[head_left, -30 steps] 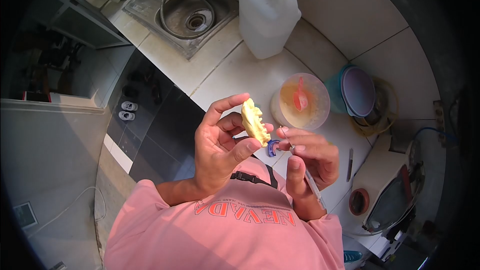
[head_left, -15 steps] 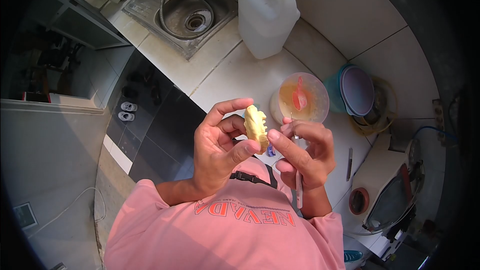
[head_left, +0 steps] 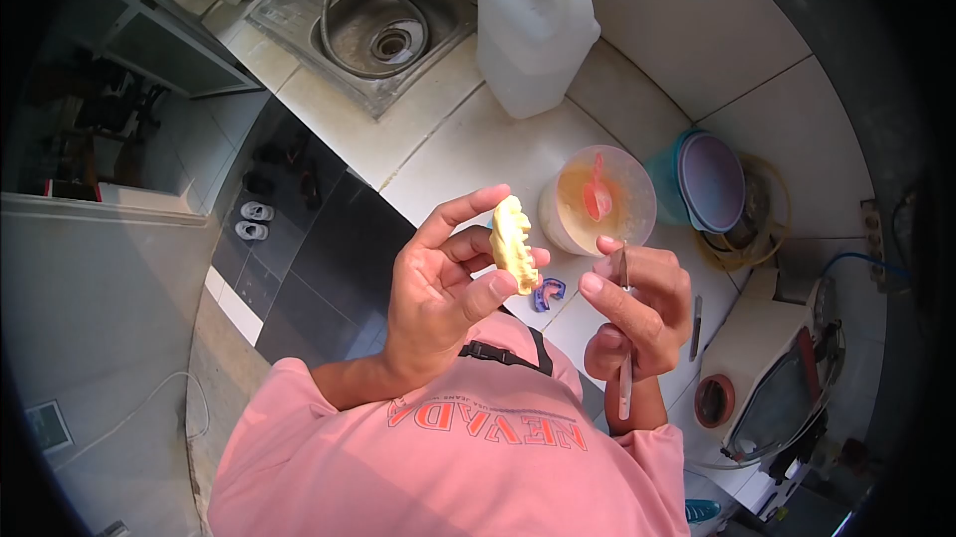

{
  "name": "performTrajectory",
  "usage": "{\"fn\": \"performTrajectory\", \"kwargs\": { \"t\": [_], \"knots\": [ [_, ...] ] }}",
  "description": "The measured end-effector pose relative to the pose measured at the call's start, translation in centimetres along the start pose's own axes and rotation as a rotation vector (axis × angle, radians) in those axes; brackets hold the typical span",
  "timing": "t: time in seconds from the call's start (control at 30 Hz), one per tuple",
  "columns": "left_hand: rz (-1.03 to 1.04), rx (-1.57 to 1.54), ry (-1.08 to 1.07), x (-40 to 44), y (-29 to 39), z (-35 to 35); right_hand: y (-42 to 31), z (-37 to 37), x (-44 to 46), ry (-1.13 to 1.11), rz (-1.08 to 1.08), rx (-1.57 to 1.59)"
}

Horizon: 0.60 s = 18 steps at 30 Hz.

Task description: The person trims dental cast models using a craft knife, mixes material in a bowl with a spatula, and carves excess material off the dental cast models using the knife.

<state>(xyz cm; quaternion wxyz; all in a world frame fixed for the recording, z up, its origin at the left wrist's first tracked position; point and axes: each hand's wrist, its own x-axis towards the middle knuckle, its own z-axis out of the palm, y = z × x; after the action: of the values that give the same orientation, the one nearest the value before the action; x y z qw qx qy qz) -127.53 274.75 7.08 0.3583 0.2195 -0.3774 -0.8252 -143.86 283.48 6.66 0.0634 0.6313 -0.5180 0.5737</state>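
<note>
My left hand [head_left: 430, 283] holds a pale yellow dental cast [head_left: 510, 248] by its two ends, between the thumb and fingers. The cast stands on edge, its row of teeth facing right. To the right, my right hand [head_left: 647, 308] is closed around a slim knife [head_left: 625, 388] with a pale handle. Its thin blade points up past the fingers, apart from the cast. On the counter between my hands lies a small purple dental impression tray [head_left: 547, 295].
Beyond my hands, a clear plastic tub [head_left: 558, 230] holds yellowish powder and a red scoop [head_left: 597, 200]. A white jug [head_left: 533, 34], a steel sink [head_left: 344, 34] and a teal lidded container [head_left: 712, 181] stand farther back. A cream machine [head_left: 747, 338] and a thin tool [head_left: 696, 326] are at right.
My right hand has moved right with the knife, away from the cast. My left hand has raised the cast slightly, and the purple tray is now more visible.
</note>
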Motion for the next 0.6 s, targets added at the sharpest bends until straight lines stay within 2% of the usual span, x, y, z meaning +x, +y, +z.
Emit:
{"fn": "performTrajectory", "kwargs": {
  "t": [0.17, 0.23, 0.37, 0.47, 0.53, 0.6],
  "knots": [
    [-0.104, -0.009, -0.027, 0.4, -0.3, -0.7, 0.7, 0.7, -1.3, 0.123, 0.035, 0.142],
    [-0.122, -0.131, -0.082, 0.5, -0.3, -0.7, 0.6, 0.7, -2.0, 0.164, 0.127, 0.248],
    [-0.205, -0.084, -0.046, 0.5, 0.1, -0.4, 0.1, 0.4, -2.8, 0.163, 0.151, 0.233],
    [-0.229, -0.183, -0.059, 0.4, -0.1, -0.6, 0.0, -0.1, -3.2, 0.162, 0.155, 0.222],
    [-0.238, -0.27, -0.16, 0.3, -0.2, -1.1, 0.0, -0.3, -3.4, 0.149, 0.158, 0.207],
    [-0.256, -0.291, -0.175, 0.3, -0.1, -1.1, -0.1, -0.4, -3.6, 0.152, 0.149, 0.196]
  ]
}}
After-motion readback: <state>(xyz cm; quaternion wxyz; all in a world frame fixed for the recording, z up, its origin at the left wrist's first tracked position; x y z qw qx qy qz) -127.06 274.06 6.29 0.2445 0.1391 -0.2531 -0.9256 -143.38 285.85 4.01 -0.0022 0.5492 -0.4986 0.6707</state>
